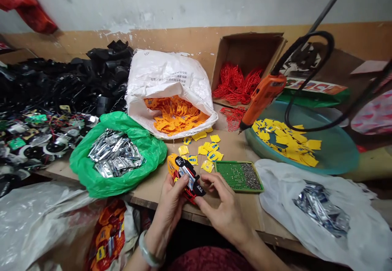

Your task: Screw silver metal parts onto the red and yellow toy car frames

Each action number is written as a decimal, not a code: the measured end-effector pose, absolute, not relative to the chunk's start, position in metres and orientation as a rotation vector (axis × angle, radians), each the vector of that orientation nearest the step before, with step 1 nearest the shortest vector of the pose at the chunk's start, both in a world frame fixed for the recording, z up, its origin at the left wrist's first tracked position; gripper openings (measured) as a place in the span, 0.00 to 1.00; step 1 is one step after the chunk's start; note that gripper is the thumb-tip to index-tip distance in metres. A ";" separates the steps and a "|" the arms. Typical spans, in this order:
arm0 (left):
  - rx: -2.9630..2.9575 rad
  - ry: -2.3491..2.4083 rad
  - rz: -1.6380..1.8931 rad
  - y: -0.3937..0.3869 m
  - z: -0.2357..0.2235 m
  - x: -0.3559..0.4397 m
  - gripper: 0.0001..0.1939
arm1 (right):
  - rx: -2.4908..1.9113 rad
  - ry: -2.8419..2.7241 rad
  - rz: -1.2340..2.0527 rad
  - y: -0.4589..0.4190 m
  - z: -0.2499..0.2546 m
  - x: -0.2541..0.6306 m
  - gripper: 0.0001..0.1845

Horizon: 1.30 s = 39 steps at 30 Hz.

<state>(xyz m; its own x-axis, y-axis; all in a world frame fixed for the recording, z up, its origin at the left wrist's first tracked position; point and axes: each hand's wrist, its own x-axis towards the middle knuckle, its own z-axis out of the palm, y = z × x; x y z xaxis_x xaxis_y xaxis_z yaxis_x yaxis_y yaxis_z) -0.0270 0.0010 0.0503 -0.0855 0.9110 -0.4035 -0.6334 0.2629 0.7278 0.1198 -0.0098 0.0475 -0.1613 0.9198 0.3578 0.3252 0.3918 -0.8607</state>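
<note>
Clamping a black-and-yellow plastic piece (185, 177) in the left hand (168, 207), the right hand (223, 212) pinching it too; loose yellow tags (208, 152) lie beyond the hands, and a white sack (165, 73) remains full of more.

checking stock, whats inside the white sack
The white sack shows a heap of orange tags at its mouth; whatever lies deeper is hidden by that top layer and the sack.

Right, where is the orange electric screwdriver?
In the head view, the orange electric screwdriver hangs by the teal plastic basin, beside the brown cardboard box.
</note>
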 end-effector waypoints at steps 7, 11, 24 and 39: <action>0.311 0.988 1.339 -0.005 0.053 -0.032 0.27 | -1.094 -1.726 0.866 -0.010 0.042 0.116 0.19; 0.319 1.015 1.335 -0.005 0.053 -0.032 0.28 | -1.090 -1.733 0.842 -0.011 0.042 0.112 0.18; 0.501 1.121 1.410 -0.008 0.036 -0.037 0.29 | -1.015 -1.836 0.695 -0.002 0.052 0.104 0.15; 0.300 1.041 1.336 0.004 0.054 -0.028 0.34 | -1.035 -1.654 0.933 0.019 0.060 0.124 0.13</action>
